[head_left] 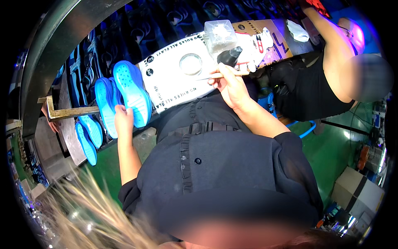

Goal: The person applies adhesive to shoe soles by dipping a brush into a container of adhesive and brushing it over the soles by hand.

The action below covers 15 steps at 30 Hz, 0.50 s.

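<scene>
Two blue shoe soles stand side by side at the left edge of the white-covered board. My left hand (124, 120) is closed at the lower edge of the nearer blue sole (132, 89), its fingertips partly hidden; the other blue sole (105, 101) is just to its left. Over the board, my right hand (233, 88) grips a thin brush (214, 76) with a pale wooden handle, its tip pointing left. Beyond that tip, a round clear dish (190, 64) rests on the white printed sheet (168, 81). A black nozzle-topped bottle (230, 55) lies close to the right hand.
Behind the bottle is a clear square container (219, 35). Another blue pair (86, 137) sits farther left, by a metal bar (74, 112). A conveyor of dark shoe parts (166, 20) runs along the back. A co-worker (317, 83) sits at right.
</scene>
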Available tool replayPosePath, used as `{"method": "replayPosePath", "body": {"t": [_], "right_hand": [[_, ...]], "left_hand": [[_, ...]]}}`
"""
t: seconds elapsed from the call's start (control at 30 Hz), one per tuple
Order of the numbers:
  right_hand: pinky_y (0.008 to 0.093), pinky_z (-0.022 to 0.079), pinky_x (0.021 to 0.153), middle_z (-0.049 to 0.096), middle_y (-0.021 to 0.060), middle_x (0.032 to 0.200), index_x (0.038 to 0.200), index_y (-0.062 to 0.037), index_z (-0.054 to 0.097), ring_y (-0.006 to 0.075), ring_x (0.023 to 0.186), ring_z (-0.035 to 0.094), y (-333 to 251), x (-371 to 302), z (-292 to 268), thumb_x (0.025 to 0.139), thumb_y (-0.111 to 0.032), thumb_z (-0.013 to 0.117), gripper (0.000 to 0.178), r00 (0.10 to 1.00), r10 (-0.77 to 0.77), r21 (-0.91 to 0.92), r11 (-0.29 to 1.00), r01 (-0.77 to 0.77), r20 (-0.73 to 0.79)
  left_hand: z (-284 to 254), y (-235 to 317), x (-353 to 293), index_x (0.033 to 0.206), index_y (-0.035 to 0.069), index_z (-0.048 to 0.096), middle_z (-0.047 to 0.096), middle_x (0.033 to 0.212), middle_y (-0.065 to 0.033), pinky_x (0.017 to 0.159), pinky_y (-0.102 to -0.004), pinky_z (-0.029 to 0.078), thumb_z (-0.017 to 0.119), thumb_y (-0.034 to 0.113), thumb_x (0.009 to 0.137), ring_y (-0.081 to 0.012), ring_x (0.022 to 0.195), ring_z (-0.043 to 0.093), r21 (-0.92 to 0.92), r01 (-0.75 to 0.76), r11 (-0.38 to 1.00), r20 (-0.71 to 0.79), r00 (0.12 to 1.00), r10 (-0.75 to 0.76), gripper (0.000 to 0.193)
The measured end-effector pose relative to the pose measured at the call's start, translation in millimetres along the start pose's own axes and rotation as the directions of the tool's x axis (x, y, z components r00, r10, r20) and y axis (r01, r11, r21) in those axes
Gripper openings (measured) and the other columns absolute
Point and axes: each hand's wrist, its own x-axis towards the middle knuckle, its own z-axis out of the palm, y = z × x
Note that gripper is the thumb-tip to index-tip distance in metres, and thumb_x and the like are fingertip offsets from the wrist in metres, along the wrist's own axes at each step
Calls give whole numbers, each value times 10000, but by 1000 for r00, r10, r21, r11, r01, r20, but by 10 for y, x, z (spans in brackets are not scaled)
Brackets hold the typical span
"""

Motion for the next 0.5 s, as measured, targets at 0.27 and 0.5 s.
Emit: {"method": "replayPosePath", "body": {"t": [0.27, 0.5], "right_hand": [[211, 391, 597, 575, 58, 742, 894, 11, 585, 111, 664, 519, 6, 73, 106, 913, -234, 465, 274, 1000, -11, -100, 995, 11, 5], [249, 435, 604, 602, 82, 729, 827, 27, 633, 139, 650, 550, -205, -5, 447, 871, -151, 509, 221, 911, -274, -544, 735, 405, 308]], "left_hand": [[-36, 332, -298, 1160, -2, 456, 571, 1028, -115, 740, -326, 480, 551, 230, 792, -216, 864, 579, -890, 445, -94, 443, 895, 50, 445], [-168, 837, -487, 1212, -15, 378, 523, 1079, -146, 713, -302, 482, 627, 150, 756, -198, 961, 533, -956, 20, 292, 84, 975, 206, 546]]}}
